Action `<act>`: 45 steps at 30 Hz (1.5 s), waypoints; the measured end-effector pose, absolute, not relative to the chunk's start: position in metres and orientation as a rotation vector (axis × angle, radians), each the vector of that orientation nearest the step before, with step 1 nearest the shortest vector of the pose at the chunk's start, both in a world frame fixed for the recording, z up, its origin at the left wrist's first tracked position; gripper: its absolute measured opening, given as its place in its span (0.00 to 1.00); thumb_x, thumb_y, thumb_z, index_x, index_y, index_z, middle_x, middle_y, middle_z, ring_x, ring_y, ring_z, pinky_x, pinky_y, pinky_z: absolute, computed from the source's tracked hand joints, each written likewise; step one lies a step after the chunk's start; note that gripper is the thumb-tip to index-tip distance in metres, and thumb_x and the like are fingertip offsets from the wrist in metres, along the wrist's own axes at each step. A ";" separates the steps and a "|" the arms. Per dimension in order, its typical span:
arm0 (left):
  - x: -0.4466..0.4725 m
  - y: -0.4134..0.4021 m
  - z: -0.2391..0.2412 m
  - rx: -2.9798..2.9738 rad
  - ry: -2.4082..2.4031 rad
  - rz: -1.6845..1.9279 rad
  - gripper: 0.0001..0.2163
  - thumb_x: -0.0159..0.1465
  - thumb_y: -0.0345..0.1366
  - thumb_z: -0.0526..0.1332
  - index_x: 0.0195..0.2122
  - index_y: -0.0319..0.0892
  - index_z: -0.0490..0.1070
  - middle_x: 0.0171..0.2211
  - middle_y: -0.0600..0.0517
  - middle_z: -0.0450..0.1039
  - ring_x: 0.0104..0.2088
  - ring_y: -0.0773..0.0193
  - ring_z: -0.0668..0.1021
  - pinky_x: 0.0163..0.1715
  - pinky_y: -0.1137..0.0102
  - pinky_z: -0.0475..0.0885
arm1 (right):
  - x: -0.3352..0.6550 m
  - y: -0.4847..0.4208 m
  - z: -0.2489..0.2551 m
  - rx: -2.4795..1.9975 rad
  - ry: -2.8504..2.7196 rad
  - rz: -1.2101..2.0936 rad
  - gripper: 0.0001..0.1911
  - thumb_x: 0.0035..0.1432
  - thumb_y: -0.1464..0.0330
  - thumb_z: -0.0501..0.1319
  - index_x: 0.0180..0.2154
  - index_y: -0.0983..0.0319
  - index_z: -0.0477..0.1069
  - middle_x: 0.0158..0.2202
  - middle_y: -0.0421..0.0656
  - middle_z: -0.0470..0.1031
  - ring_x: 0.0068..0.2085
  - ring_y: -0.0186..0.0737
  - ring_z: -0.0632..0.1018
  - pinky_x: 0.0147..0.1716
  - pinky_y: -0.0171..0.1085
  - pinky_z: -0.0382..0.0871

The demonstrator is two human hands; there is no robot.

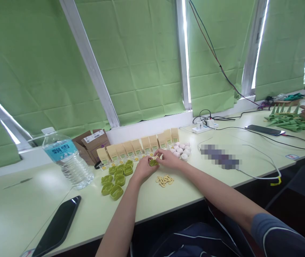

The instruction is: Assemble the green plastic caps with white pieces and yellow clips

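Holds a hollow green piece (153, 163) in the curled left hand (143, 168) and bunches the right hand (168, 159) at its rim; cannot tell whether pinching anything. Has it on the far side of yellow loops (163, 184), right of other green pieces (116, 192).

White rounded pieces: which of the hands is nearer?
Right. The right hand is beside the white rounded pieces; the left hand is farther off, on their left, holding a green piece.

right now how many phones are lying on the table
2 that I can tell: the left phone, in front of the bottle, and the right phone, beside the green pieces. The pixelated patch between them may hide another.
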State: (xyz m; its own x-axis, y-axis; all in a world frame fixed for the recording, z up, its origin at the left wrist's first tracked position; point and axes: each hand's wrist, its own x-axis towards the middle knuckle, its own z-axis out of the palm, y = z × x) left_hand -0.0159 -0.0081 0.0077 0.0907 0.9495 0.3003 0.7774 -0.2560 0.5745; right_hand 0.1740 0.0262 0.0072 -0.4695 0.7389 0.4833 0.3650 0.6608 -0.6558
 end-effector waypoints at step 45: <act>-0.012 -0.009 0.008 2.258 1.590 0.915 0.16 0.57 0.40 0.64 0.48 0.46 0.73 0.42 0.48 0.76 0.39 0.59 0.75 0.37 0.68 0.68 | 0.174 0.026 0.010 -0.876 -2.051 0.583 0.10 0.54 0.71 0.63 0.40 0.60 0.79 0.37 0.40 0.81 0.29 0.31 0.73 0.33 0.32 0.65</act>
